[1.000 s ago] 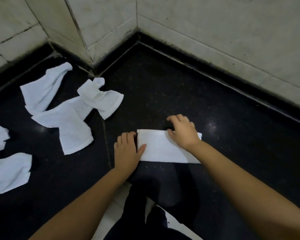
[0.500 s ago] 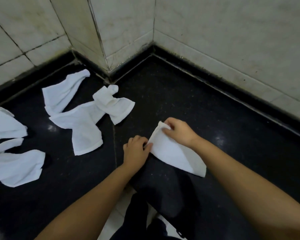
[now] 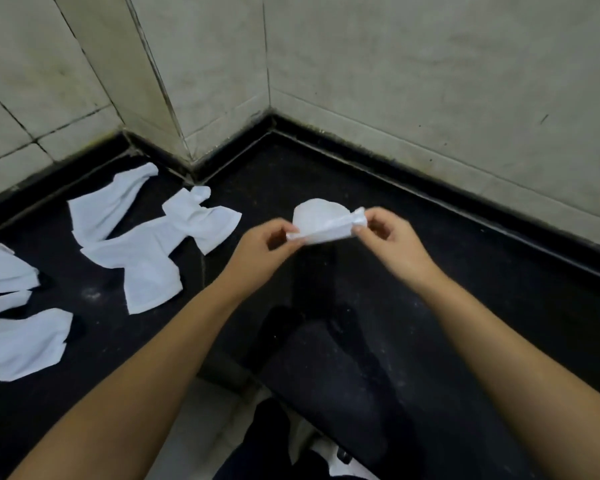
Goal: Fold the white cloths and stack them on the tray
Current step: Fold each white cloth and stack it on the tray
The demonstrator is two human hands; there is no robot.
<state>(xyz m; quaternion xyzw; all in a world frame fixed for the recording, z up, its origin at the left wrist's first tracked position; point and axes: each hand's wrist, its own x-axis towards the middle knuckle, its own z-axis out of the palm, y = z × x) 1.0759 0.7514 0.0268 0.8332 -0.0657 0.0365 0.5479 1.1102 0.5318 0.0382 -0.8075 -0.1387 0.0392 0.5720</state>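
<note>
Lifting now: the folded cloth point(image 3: 321, 225) that was flat on the black counter point(image 3: 465, 271) a second ago hangs pinched between left hand point(image 3: 262, 244) and right hand point(image 3: 388, 240), probably tray-bound, though no tray's visible.

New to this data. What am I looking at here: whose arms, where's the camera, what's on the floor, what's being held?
No robot here: these are a person's two bare arms, filmed by one wide-angle camera worn on their head, looking forward and down. The left hand and right hand each pinch one end of a small folded white cloth, lifted above the shiny black stone surface. To the left lie several crumpled white cloths, not yet folded. Pale tiled walls meet in the corner behind. No tray is in view.
</note>
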